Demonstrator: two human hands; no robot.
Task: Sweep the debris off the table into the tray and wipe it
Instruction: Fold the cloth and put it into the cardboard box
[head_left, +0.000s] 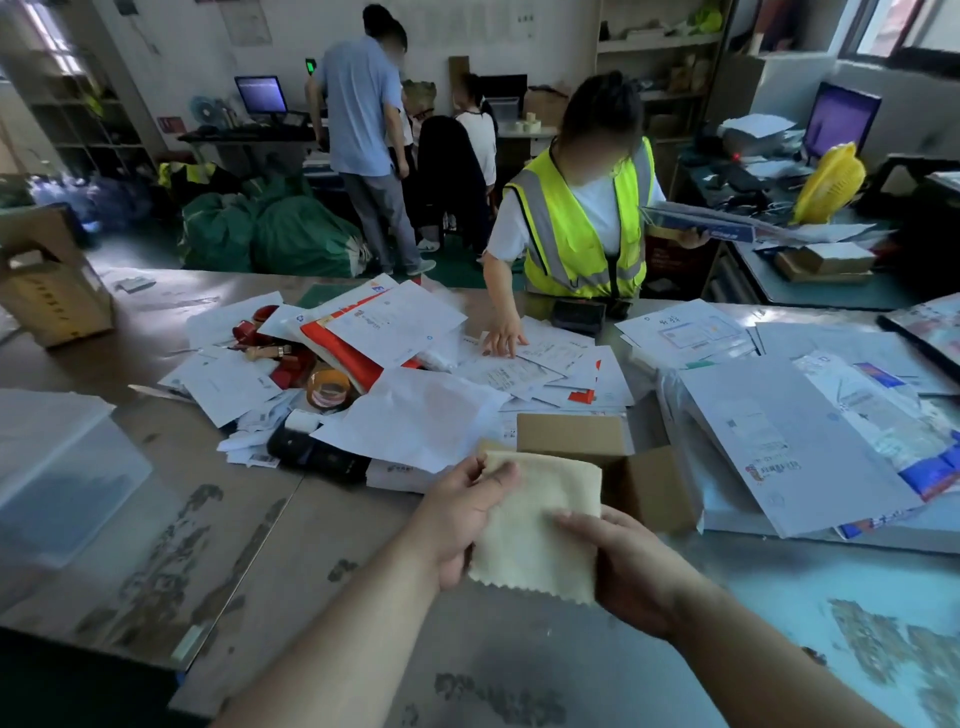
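I hold a folded cream-yellow cloth with a zigzag lower edge above the worn grey table. My left hand grips its left edge, thumb on top. My right hand grips its lower right corner. A clear plastic tray stands on the table at the far left, apart from both hands. No loose debris shows on the bare table surface near me.
A heap of white envelopes and papers with a tape roll and a black device fills the table's middle. An open cardboard box sits behind the cloth. More mail lies right. A person in a yellow vest sorts papers opposite.
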